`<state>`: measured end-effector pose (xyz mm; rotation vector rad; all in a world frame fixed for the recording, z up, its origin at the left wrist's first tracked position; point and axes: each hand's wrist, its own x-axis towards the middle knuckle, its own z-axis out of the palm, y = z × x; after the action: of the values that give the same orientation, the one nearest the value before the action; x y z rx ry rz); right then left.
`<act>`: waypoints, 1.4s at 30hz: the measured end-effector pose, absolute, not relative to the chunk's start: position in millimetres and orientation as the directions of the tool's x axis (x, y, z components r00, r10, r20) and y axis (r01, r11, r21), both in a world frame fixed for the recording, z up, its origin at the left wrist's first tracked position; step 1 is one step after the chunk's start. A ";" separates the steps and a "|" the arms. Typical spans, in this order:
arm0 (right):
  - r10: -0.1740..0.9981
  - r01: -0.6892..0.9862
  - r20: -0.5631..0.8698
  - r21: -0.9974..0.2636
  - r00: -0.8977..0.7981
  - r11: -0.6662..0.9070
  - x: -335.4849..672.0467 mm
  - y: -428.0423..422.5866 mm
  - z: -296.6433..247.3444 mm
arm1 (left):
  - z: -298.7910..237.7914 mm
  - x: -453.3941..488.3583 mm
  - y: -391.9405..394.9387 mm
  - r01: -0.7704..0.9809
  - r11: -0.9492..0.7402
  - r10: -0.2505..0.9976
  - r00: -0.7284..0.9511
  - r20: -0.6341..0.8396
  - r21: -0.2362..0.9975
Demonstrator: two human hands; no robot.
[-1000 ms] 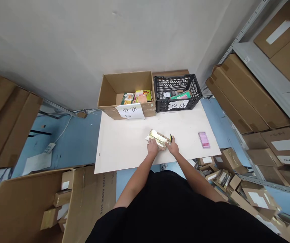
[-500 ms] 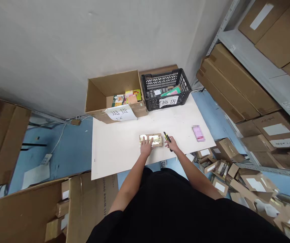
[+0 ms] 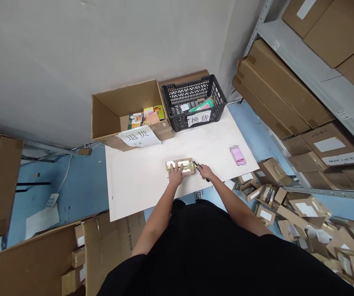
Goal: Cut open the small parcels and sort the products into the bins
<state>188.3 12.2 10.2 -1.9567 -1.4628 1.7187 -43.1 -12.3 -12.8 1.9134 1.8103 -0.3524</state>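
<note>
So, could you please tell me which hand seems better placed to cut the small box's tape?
Probably the right hand: it holds the cutter, whose tip is beside the small box, while the left hand lies on top of that box.

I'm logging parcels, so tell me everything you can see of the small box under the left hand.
The small box is oblong, apparently brown cardboard, its top largely covered by shiny yellowish tape. It lies flat on the white table, with the spread left hand on top. The utility knife in the right hand points at its right end; contact is unclear.
</note>
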 end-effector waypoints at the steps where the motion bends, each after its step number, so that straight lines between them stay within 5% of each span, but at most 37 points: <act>1: 0.730 0.553 -0.667 -0.668 -0.149 -0.498 189.1 11.0 10.5 | -12.9 -42.3 -13.4 0.987 -0.010 0.866 0.090 -0.493 0.163; 10: 0.666 0.546 -0.712 -0.658 -0.224 -0.519 212.9 -20.9 6.4 | -3.2 -37.1 -14.2 0.989 0.003 0.868 0.072 -0.491 0.150; 16: 0.772 0.340 -0.636 -0.724 0.011 -0.601 196.2 -29.2 -2.5 | 15.4 -51.2 -0.7 0.985 0.020 0.915 0.051 -0.401 0.171; 25: 0.805 0.610 -0.536 -0.556 0.256 -0.564 99.4 34.3 -12.2 | 22.9 -75.2 -21.5 0.988 0.155 0.841 -0.131 -0.525 0.003; 32: 0.829 0.601 -0.514 -0.597 0.222 -0.531 107.7 52.4 2.5 | 31.7 -79.8 -19.8 0.989 -0.129 0.874 0.145 -0.463 0.067; 36: 0.815 0.629 -0.568 -0.592 0.117 -0.504 130.4 -5.2 -11.9 | 27.6 -84.0 2.0 0.859 -0.463 0.687 0.505 -0.523 0.221; 38: 0.803 0.626 -0.590 -0.596 0.085 -0.503 135.4 -23.0 -19.0 | 20.8 -83.3 2.2 0.853 -0.464 0.662 0.512 -0.547 0.237; 42: 0.832 0.655 -0.529 -0.571 0.169 -0.496 130.7 -0.8 -16.7 | 7.6 -64.7 -15.5 0.959 -0.256 0.804 0.280 -0.524 0.121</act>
<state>130.7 -0.8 -16.7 -2.2307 -1.4455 1.2312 -64.7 -15.5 7.6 2.1407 1.5865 -0.5051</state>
